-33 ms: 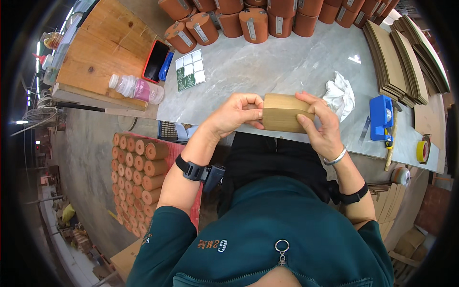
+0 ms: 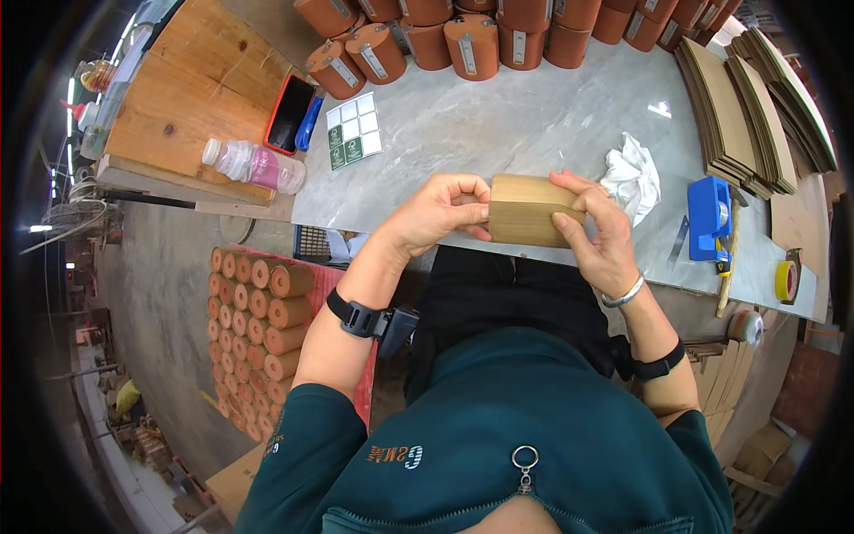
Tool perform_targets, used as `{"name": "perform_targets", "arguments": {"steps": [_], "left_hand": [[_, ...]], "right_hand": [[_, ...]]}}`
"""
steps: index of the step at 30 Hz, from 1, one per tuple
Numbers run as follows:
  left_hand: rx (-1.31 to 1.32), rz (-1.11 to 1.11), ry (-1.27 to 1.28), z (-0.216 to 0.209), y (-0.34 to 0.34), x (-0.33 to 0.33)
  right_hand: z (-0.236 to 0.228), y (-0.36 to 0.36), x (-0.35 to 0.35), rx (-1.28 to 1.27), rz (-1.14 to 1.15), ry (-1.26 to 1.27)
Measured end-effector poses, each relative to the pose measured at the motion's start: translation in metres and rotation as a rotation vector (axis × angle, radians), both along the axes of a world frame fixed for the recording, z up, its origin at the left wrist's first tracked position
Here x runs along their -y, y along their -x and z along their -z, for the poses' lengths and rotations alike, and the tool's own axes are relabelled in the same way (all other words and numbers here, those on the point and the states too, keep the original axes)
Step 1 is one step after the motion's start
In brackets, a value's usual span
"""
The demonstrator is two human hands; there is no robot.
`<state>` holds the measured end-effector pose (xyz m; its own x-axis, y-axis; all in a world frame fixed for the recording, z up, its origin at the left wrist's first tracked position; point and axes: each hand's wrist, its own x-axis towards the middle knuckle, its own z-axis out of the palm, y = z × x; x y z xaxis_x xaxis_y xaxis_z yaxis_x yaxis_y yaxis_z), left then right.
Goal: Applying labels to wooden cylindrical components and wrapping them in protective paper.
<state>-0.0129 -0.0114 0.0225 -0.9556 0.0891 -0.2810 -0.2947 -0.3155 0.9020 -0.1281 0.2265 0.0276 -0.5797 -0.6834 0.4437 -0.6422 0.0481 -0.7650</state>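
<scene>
Over the front edge of the grey table, both hands hold an olive-brown piece with a wood-like grain (image 2: pixel 527 210), a short rounded block or cylinder with a lengthwise edge. My left hand (image 2: pixel 439 210) is closed at its left end, thumb and fingertips meeting there; whether a small item sits between them I cannot make out. My right hand (image 2: pixel 603 228) grips the other end, thumb on the near side and fingers over the far side. Right of it lies a crumpled white cloth (image 2: pixel 632 178). A sheet of white and green stickers (image 2: pixel 354 131) lies farther left on the table.
Reddish-brown cylinders with metal strips (image 2: pixel 471 46) stand stacked along the back. At right are cardboard sheets (image 2: pixel 725 111), a blue tape dispenser (image 2: pixel 709 218), a hammer (image 2: pixel 728 276) and yellow tape (image 2: pixel 785 282). A bottle (image 2: pixel 258 166) and phone (image 2: pixel 290 114) lie left; below, stacked clay-coloured cylinders (image 2: pixel 258 329).
</scene>
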Motion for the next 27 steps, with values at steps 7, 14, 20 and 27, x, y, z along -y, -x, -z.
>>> {"name": "perform_targets", "arguments": {"steps": [7, 14, 20, 27], "left_hand": [[-0.02, -0.017, 0.005, 0.0025, -0.0007, -0.0033], [0.005, -0.038, 0.009, 0.0006, -0.0025, -0.0065], [-0.001, -0.041, 0.011, 0.0024, -0.0038, -0.0077], [-0.005, -0.031, -0.017, 0.0046, -0.0031, -0.0066]], "right_hand": [[-0.0013, 0.0014, 0.002, 0.082, 0.028, -0.009], [0.0056, 0.0041, 0.0006, 0.176, -0.012, -0.013], [0.0047, 0.0056, 0.0005, 0.22, -0.024, -0.022], [0.0079, 0.0056, 0.0007, 0.22, -0.002, 0.042]]}}
